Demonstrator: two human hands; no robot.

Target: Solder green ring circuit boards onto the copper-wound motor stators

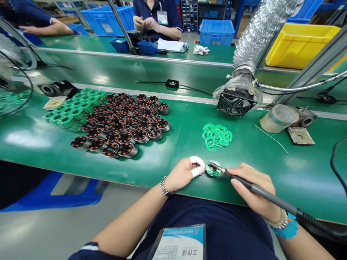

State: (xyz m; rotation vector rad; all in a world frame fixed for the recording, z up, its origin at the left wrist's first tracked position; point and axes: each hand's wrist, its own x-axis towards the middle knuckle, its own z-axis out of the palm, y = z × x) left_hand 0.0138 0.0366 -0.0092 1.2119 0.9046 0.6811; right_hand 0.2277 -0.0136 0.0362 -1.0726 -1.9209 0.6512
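Note:
In the head view, my right hand (256,186) is closed round the dark handle of a soldering iron (260,191). The iron's tip rests at the top of a small round motor stator (213,172) topped by a green ring-shaped circuit board (208,169). White covers wrap some fingertips of my left hand (187,172), which pinch the stator's left edge. Whether they also hold something thin cannot be made out. Just beyond lies a loose pile of green ring-shaped boards (217,135).
Rows of copper-wound stators (126,126) stand to the left, beside stacked green ring boards (73,108). A fume fan (234,103) hangs ahead under a foil duct (252,36). At right are a translucent cup (279,119) and a soldering stand (305,122). A person (159,21) sits opposite.

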